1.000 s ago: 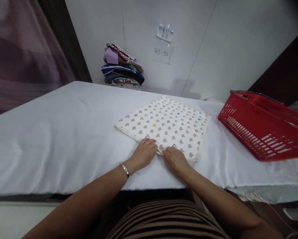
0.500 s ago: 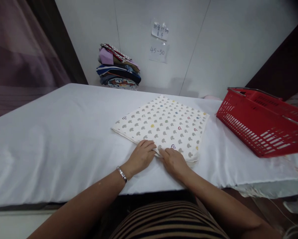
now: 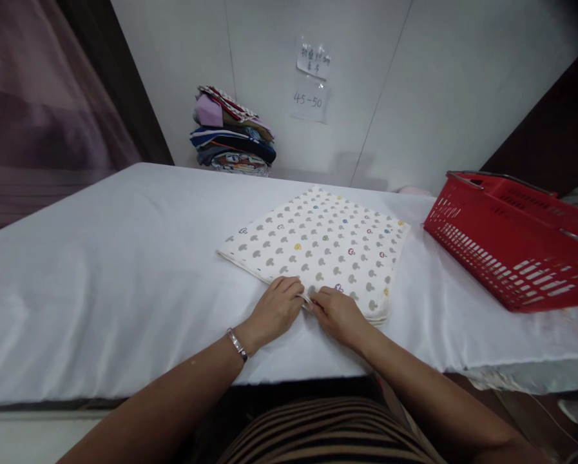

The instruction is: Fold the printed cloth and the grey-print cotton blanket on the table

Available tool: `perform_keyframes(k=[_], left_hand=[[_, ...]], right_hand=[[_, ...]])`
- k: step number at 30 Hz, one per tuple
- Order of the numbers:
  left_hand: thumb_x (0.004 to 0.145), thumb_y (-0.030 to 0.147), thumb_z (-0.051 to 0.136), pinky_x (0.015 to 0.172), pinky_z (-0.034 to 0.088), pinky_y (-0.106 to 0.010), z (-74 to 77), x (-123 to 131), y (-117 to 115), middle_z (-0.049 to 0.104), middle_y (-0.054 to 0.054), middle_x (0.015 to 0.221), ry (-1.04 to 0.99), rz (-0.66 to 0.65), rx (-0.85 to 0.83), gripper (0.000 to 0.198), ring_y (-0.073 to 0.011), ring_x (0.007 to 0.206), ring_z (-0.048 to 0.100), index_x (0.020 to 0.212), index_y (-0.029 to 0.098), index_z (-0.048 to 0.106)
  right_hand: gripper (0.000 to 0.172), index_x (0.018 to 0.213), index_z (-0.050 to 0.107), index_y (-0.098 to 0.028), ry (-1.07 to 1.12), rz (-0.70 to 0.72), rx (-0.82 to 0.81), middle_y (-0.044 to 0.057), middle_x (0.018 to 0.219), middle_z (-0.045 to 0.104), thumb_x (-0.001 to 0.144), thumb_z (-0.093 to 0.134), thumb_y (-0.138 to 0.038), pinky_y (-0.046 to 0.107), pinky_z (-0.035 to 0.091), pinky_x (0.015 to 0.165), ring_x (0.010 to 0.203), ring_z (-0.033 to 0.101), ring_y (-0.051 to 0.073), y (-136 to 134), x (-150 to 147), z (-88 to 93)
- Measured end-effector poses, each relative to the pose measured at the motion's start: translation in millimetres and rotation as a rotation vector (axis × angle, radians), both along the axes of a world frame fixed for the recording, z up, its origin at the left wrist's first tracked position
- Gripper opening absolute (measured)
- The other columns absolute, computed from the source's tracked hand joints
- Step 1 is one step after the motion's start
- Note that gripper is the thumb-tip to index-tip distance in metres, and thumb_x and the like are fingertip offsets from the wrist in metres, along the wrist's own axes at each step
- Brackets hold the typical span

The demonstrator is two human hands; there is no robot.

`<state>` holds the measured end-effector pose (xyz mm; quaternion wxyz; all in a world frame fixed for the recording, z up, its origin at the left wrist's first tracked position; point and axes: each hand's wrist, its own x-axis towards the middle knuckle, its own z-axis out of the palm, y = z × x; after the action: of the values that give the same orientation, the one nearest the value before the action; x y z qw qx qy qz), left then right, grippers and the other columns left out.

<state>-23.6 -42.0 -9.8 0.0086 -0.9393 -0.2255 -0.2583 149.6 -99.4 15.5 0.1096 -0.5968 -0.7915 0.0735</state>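
Observation:
A folded cream cloth [image 3: 327, 238], printed with grey mushroom shapes and a few coloured ones, lies in layers on a white-covered table [image 3: 124, 277]. At its near edge, my left hand [image 3: 279, 304] has its fingers closed on the cloth's border; a silver bracelet sits on that wrist. Just to the right, my right hand [image 3: 337, 312] pinches the same edge between thumb and fingers. A short stretch of the edge shows between the two hands. The fingertips under the cloth are hidden.
A red plastic basket [image 3: 506, 258] stands at the table's right side. Against the wall at the back is a stack of folded cloths [image 3: 233, 132]. Two paper notes [image 3: 309, 100] are stuck to the white wall. A curtain [image 3: 42, 122] hangs at the left.
The right fingers have curled tighter on the cloth's near edge, and the edge between the hands is slightly raised. The whole view has shifted a little; the cloth stays in place.

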Motion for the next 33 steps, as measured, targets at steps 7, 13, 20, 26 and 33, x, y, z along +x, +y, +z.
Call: perform_keyframes(k=[7,13,20,26,33], left_hand=[[0.089,0.013,0.041,0.093,0.037,-0.037,1.5,-0.5,-1.2,0.058,-0.004,0.104,-0.001,-0.007,-0.020,0.020,-0.0195,0.110,0.044,0.079,0.017,0.058],[0.090,0.014,0.041,0.094,0.035,-0.036,0.3,-0.7,-0.9,0.058,-0.003,0.106,-0.005,0.001,-0.027,0.021,-0.0184,0.111,0.044,0.079,0.016,0.059],[0.089,0.014,0.042,0.098,0.032,-0.039,-4.2,0.2,1.6,0.062,-0.002,0.091,0.012,0.005,-0.026,0.020,-0.0187,0.110,0.048,0.081,0.017,0.059],[0.087,0.012,0.043,0.098,0.032,-0.040,-3.9,0.1,1.3,0.061,-0.002,0.078,0.032,0.031,-0.034,0.018,-0.0191,0.106,0.052,0.074,0.017,0.055],[0.083,0.008,0.043,0.094,0.035,-0.041,2.4,-0.6,1.4,0.063,-0.003,0.091,0.060,-0.001,0.006,0.023,-0.0187,0.094,0.054,0.098,0.018,0.058]], right_hand=[[0.023,0.081,0.060,-0.017,-0.184,-0.032,0.090,0.004,0.078,0.060,0.093,0.041,-0.023,0.027,0.035,0.061,0.071,0.055,0.016,4.5,-2.2,-6.6],[0.017,0.088,0.060,-0.016,-0.312,0.049,0.184,0.006,0.080,0.059,0.089,0.044,-0.014,0.030,0.035,0.064,0.074,0.052,0.019,2.4,-2.2,-15.3],[0.015,0.084,0.059,-0.016,-0.311,0.113,0.188,0.005,0.080,0.057,0.088,0.045,-0.012,0.029,0.033,0.062,0.073,0.050,0.018,-0.1,-3.3,-18.3],[0.013,0.084,0.059,-0.014,-0.273,0.127,0.181,0.005,0.081,0.057,0.086,0.046,-0.011,0.029,0.033,0.061,0.074,0.048,0.018,-4.0,-5.5,-18.8],[0.033,0.120,0.048,-0.012,-0.226,0.118,0.259,0.007,0.093,0.059,0.090,0.047,-0.025,0.032,0.035,0.067,0.083,0.048,0.020,-22.0,3.3,-20.6]])
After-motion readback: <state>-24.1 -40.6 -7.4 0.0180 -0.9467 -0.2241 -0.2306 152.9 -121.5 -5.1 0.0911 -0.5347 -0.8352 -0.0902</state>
